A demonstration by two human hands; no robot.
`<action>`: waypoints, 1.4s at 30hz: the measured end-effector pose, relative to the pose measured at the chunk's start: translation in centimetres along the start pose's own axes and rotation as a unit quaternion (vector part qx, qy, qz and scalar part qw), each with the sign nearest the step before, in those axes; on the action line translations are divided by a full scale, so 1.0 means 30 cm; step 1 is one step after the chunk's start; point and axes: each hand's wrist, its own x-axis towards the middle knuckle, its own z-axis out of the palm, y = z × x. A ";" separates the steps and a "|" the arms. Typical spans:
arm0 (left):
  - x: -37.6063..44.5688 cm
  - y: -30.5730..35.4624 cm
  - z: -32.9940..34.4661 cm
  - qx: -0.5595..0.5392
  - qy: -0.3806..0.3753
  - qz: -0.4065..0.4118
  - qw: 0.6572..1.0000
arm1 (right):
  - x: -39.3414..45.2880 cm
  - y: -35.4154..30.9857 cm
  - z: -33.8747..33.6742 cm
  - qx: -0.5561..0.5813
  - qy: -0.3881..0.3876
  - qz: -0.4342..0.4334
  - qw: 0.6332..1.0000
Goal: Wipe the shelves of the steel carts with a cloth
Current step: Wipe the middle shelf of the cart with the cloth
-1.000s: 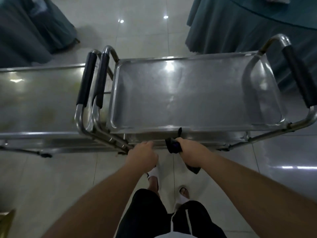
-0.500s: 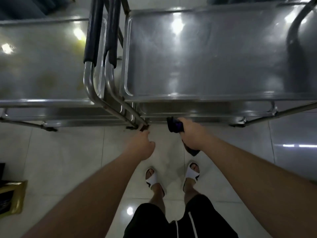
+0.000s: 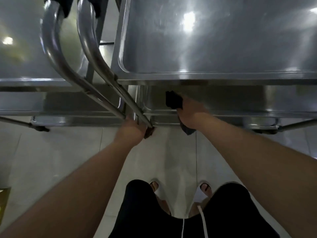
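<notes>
Head view, looking steeply down. Two steel carts stand side by side: right cart [image 3: 214,40], left cart [image 3: 20,48], their bent handle tubes [image 3: 96,62] running between them.

Right hand [image 3: 192,114] grips a dark cloth [image 3: 173,100], fingers curled round it, and holds it against the near rim of the right cart's lower shelf [image 3: 257,102] (a loose end hangs below the wrist).

Left hand [image 3: 132,129] is wrapped round the foot of the handle tubes at the cart corner.

Hands are apart. White sandals [image 3: 199,193] on the pale tiled floor [image 3: 51,152].
</notes>
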 end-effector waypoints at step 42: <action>0.595 -0.057 0.290 -0.497 0.302 0.231 0.780 | 0.829 0.105 0.429 -0.169 0.150 -0.022 0.974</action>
